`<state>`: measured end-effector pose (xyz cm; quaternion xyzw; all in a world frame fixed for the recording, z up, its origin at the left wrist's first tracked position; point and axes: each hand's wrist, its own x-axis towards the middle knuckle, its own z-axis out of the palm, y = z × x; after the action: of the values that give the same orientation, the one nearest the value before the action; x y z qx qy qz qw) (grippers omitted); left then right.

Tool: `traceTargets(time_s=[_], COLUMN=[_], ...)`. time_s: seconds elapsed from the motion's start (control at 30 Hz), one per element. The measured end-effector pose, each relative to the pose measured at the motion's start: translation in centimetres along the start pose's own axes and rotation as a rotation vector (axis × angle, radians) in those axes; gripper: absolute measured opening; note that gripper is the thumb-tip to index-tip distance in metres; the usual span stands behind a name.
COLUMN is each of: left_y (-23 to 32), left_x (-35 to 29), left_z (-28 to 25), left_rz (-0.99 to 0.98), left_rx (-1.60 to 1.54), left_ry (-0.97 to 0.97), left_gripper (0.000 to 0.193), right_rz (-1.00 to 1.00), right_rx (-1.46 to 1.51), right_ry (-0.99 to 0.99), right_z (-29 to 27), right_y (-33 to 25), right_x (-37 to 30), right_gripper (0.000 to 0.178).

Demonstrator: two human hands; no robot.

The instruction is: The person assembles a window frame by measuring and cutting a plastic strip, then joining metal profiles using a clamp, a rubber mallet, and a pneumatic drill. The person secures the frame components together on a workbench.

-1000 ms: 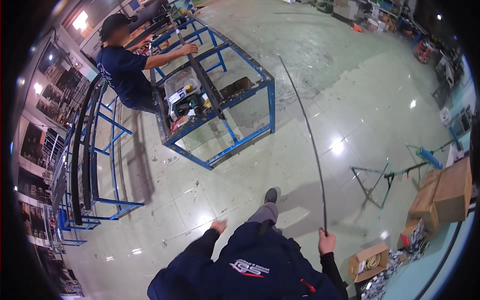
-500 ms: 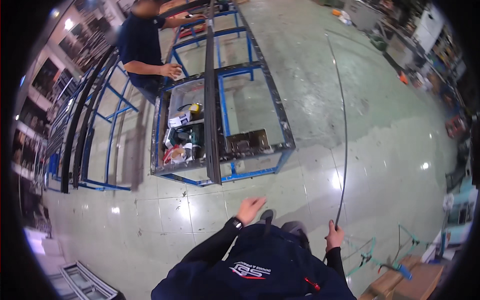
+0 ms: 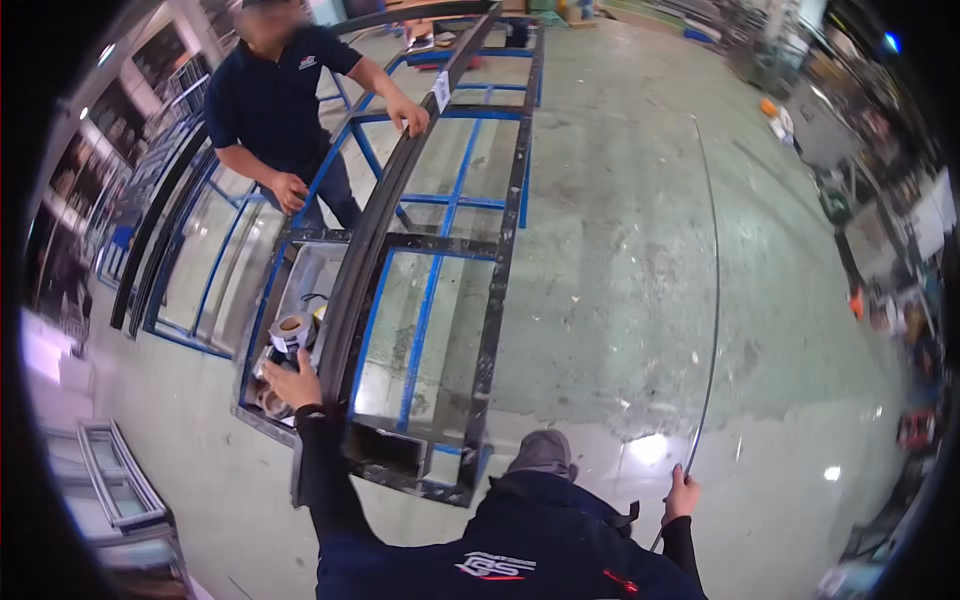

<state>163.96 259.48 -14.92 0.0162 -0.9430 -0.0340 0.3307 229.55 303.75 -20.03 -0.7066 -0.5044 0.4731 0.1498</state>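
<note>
My right hand [image 3: 681, 497] is closed around a long thin rod [image 3: 716, 290], which stretches away from me over the floor and bows slightly. Fingers spread, my left hand [image 3: 290, 380] reaches over the near end of a blue and black metal frame bench [image 3: 493, 330]. Just beyond its fingertips is a roll of tape [image 3: 292, 328] in a grey bin [image 3: 325, 262]. Long dark profiles [image 3: 380, 215] lie lengthwise along the bench, right beside my left hand. Whether that hand touches anything cannot be made out.
A co-worker [image 3: 270, 110] stands on the bench's far left side, one hand on the profiles, the other near the bench rail. More dark profiles [image 3: 165, 240] rest on a rack at left. Framed panels [image 3: 120, 475] lie at lower left. Machinery [image 3: 880, 240] lines the right side.
I have come closer to the bench. My left hand has moved from in front of my body out to the bin. The co-worker's hand has come down onto the profiles. My right hand keeps the rod.
</note>
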Motion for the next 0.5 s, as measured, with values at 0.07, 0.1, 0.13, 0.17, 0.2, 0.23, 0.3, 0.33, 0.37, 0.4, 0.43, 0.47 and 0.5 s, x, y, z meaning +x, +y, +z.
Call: traceTargets(time_s=[0.07,0.1,0.13,0.17,0.2,0.23,0.3,0.33,0.37,0.4,0.43,0.47,0.5], left_y=[-2.4,1.1,4.8,9.4,12.8,14.3,27.4,34.2,39.1,46.7,53.5,60.2,69.1], left_x=[-3.9,-3.6,-3.3,-3.9,-3.4,-2.3,2.6,5.5,6.8,8.4,8.6,8.9,11.5], left_z=[3.3,3.3,2.5,1.6,0.9,2.6,3.6,4.5,7.8,9.6,12.0,14.3,13.9], left_rz=[-0.305,-0.322,-0.270,-0.232,-0.211,-0.123,-0.114,-0.342,-0.209,-0.086,-0.151,-0.231,-0.233], left_rx=[-0.226,-0.338,-0.203,-0.050,0.115,0.143,0.072,-0.047,-0.490,-0.397,-0.509,-0.605,-0.893], left_ry=[-0.437,-0.607,-0.462,-0.330,-0.186,0.051,0.167,-0.166,0.113,0.217,0.098,-0.015,-0.014], left_gripper=[0.076,0.074,0.073,0.073,0.072,0.062,0.045,0.041,0.037,0.040,0.048,0.055,0.056], right_rz=[-0.061,-0.204,-0.314,-0.262,-0.228,-0.259,-0.321,-0.291,-0.161,-0.063,0.040,0.005,-0.061], right_rx=[0.028,-0.019,-0.088,-0.021,0.044,0.039,0.029,-0.022,-0.006,0.008,0.020,0.006,0.045], right_ry=[0.032,0.133,0.166,0.118,0.047,-0.030,-0.166,-0.227,-0.304,-0.324,-0.348,-0.283,-0.184], right_z=[0.1,-0.3,0.8,2.5,4.4,5.9,8.6,9.9,12.1,13.2,14.7,16.4,17.6], right_y=[-9.2,-12.9,-15.1,-20.5,-27.2,-31.2,-38.2,-40.2,-42.0,-43.3,-43.8,-44.9,-46.5], right_x=[8.4,14.9,20.3,23.4,25.7,28.4,34.3,37.3,38.8,41.2,44.0,46.6,49.4], right_gripper=[0.047,0.045,0.043,0.041,0.038,0.036,0.032,0.030,0.031,0.033,0.035,0.037,0.040])
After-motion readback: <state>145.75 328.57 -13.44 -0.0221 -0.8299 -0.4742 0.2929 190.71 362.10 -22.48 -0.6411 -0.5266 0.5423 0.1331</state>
